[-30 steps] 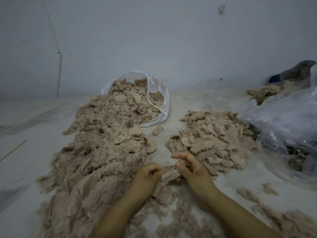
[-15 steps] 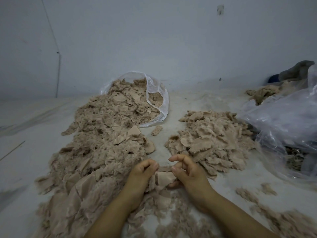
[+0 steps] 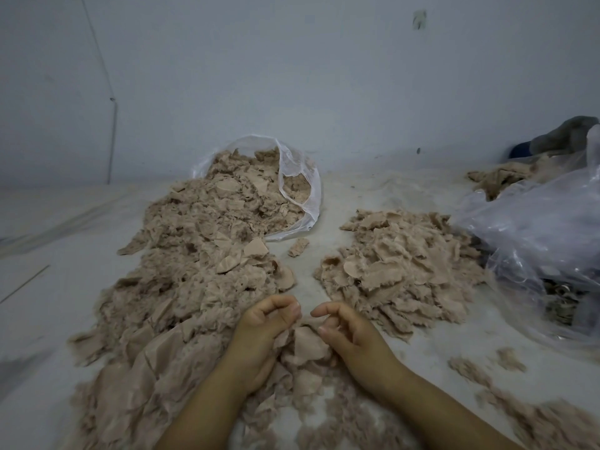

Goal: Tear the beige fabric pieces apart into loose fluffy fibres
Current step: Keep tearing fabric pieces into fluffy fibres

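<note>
Both hands, left hand [image 3: 266, 323] and right hand [image 3: 344, 329], are curled around a beige fabric piece [image 3: 306, 344] held low between the two heaps. If it is gripped too near one edge, only a scrap may be torn off.

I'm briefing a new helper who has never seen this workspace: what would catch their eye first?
Probably the long heap of beige fabric pieces spilling from a clear plastic bag at the back left. A smaller beige pile lies to the right, beside crumpled clear plastic. Near the front, the left hand and right hand curl over one beige piece.
</note>
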Demonstrator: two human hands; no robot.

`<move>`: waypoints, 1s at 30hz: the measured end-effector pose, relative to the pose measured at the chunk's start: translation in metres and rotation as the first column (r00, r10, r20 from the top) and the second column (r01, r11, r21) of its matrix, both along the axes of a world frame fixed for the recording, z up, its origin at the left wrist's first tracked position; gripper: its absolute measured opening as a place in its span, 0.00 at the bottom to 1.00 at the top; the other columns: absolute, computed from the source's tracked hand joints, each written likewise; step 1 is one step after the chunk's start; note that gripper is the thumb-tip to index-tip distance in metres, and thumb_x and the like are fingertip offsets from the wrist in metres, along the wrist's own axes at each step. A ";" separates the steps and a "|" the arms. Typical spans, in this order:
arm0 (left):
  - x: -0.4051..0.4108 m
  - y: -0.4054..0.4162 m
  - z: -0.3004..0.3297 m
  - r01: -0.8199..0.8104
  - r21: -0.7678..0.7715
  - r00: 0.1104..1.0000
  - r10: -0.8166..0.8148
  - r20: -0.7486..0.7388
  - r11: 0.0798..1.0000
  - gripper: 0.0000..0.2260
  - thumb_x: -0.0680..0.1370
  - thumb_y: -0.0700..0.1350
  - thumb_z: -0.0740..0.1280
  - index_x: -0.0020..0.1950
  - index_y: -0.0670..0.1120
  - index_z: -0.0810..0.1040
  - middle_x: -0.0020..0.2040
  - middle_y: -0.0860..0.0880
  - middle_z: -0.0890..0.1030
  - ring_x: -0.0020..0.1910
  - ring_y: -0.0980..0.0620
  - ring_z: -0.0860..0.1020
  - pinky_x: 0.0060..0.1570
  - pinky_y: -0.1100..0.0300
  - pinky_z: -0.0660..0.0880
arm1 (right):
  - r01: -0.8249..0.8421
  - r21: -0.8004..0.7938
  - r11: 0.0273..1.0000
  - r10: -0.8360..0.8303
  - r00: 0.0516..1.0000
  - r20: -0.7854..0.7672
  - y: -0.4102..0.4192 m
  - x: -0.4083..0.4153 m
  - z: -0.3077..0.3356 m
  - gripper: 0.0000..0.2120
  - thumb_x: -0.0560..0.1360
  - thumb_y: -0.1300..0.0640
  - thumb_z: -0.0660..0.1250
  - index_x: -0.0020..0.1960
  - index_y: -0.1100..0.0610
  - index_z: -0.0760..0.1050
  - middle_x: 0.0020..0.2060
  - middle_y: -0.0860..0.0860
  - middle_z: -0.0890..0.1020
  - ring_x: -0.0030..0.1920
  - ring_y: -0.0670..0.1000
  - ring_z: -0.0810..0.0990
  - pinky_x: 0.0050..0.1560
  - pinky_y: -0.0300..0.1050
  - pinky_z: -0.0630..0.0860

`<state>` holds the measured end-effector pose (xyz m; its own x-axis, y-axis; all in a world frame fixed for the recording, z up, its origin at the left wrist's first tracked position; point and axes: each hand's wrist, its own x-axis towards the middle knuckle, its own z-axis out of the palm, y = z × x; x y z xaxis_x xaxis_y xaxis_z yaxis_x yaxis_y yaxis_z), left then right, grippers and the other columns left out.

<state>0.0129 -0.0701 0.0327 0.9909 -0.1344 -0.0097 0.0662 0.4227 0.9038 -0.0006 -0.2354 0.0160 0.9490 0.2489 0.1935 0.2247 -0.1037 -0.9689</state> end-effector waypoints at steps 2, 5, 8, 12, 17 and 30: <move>-0.002 -0.003 0.000 0.024 0.020 0.999 -0.025 0.041 1.000 0.10 0.65 0.38 0.72 0.45 0.39 0.78 0.33 0.45 0.80 0.30 0.53 0.78 0.30 0.62 0.77 | -0.019 0.021 1.000 0.020 0.999 -0.037 0.001 0.000 -0.002 0.06 0.76 0.56 0.69 0.52 0.48 0.77 0.35 0.48 0.77 0.35 0.46 0.78 0.37 0.39 0.76; -0.006 -0.006 0.001 0.008 0.088 0.991 -0.020 0.131 0.996 0.09 0.66 0.40 0.72 0.45 0.41 0.80 0.32 0.47 0.80 0.31 0.54 0.78 0.32 0.64 0.76 | 0.075 -0.053 0.996 -0.072 0.996 0.052 0.003 0.000 -0.001 0.02 0.75 0.57 0.70 0.44 0.52 0.80 0.38 0.53 0.82 0.38 0.49 0.79 0.41 0.44 0.77; -0.004 -0.003 0.000 -0.162 0.440 0.957 0.032 0.288 0.883 0.07 0.69 0.42 0.74 0.46 0.50 0.82 0.39 0.50 0.83 0.38 0.55 0.81 0.38 0.66 0.76 | 0.111 0.062 0.992 -0.112 0.994 0.014 0.002 0.001 0.000 0.03 0.75 0.61 0.69 0.45 0.54 0.80 0.38 0.56 0.82 0.38 0.52 0.81 0.39 0.46 0.80; -0.003 -0.005 -0.003 -0.287 0.655 0.881 -0.076 0.468 0.699 0.10 0.72 0.38 0.71 0.36 0.53 0.81 0.39 0.49 0.81 0.39 0.55 0.78 0.42 0.63 0.75 | 0.082 -0.001 0.997 -0.082 0.997 0.005 -0.002 0.001 0.002 0.06 0.76 0.62 0.67 0.50 0.51 0.78 0.37 0.53 0.77 0.35 0.44 0.79 0.35 0.35 0.77; 0.003 -0.001 -0.001 -0.433 0.458 0.867 0.220 0.446 0.777 0.11 0.75 0.36 0.67 0.36 0.48 0.79 0.32 0.55 0.80 0.30 0.63 0.75 0.31 0.71 0.71 | 0.164 -0.431 0.887 -0.053 0.965 0.258 -0.003 0.002 -0.001 0.05 0.76 0.60 0.67 0.45 0.55 0.80 0.39 0.46 0.78 0.41 0.41 0.75 0.44 0.33 0.70; -0.004 -0.006 -0.003 -0.106 0.616 0.944 -0.116 0.309 0.780 0.13 0.78 0.42 0.65 0.32 0.46 0.76 0.29 0.54 0.74 0.28 0.60 0.71 0.31 0.67 0.68 | 0.285 0.284 0.915 -0.240 0.953 -0.184 -0.004 0.003 0.009 0.06 0.80 0.61 0.61 0.47 0.63 0.73 0.23 0.54 0.73 0.22 0.48 0.68 0.23 0.37 0.66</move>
